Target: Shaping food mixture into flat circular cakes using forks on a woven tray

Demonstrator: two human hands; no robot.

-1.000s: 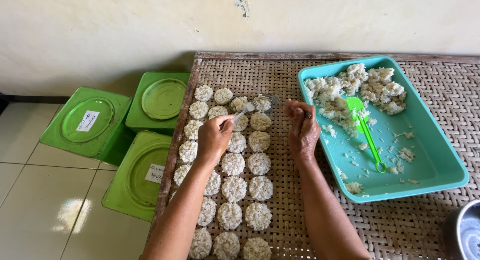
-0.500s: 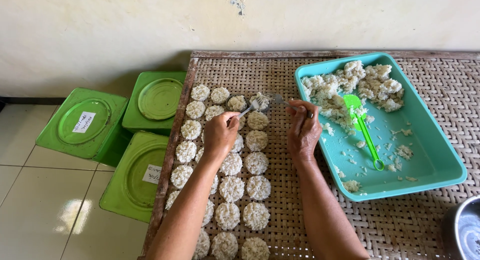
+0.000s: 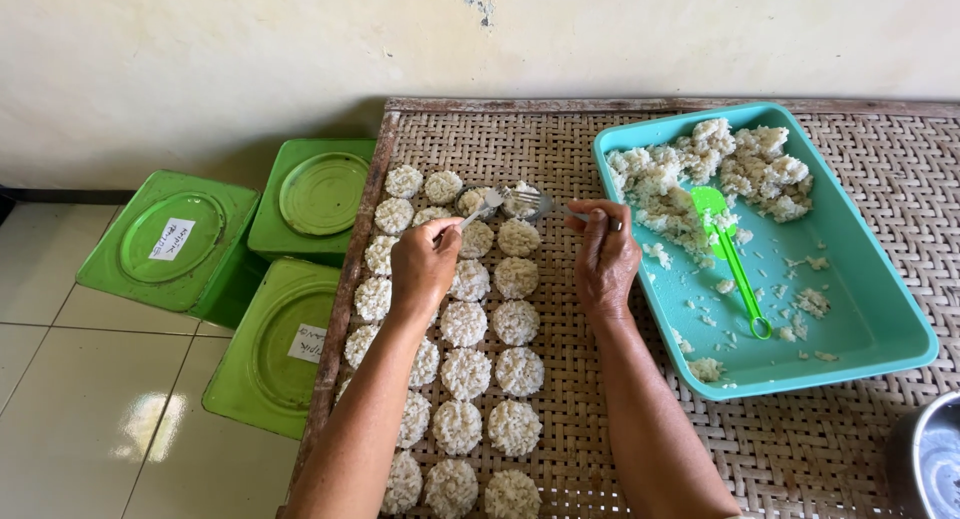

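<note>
Both hands have gone up the woven mat, away from the person, since a second ago. Before, they lay flat over the round cakes. Now each one holds a fork.

The left hand (image 3: 424, 267) is closed around the handle of a thin metal fork (image 3: 478, 213). The right hand (image 3: 604, 262) is closed around a second metal fork (image 3: 537, 202). The two fork heads meet over a small lump of sticky white rice (image 3: 520, 191) at the far end of the rows. I cannot tell if the lump is already down on the brown woven mat (image 3: 560, 379) or not.

To do this bit well, I think the forks should press softly from both sides, so the lump turns round and flat like the others and does not stick to the cake beside it.

Round white rice cakes (image 3: 467, 372) lie in three rows on the mat. I count about twenty-six, but the hand and arm hide some. One teal plastic tray (image 3: 880, 309) sits on the right with loose rice in it and one green plastic scoop (image 3: 732, 254). Three green square tins with round lids (image 3: 315, 194) stand on the white tiled floor. One shiny metal bowl (image 3: 930, 459) peeks in at the corner.
</note>
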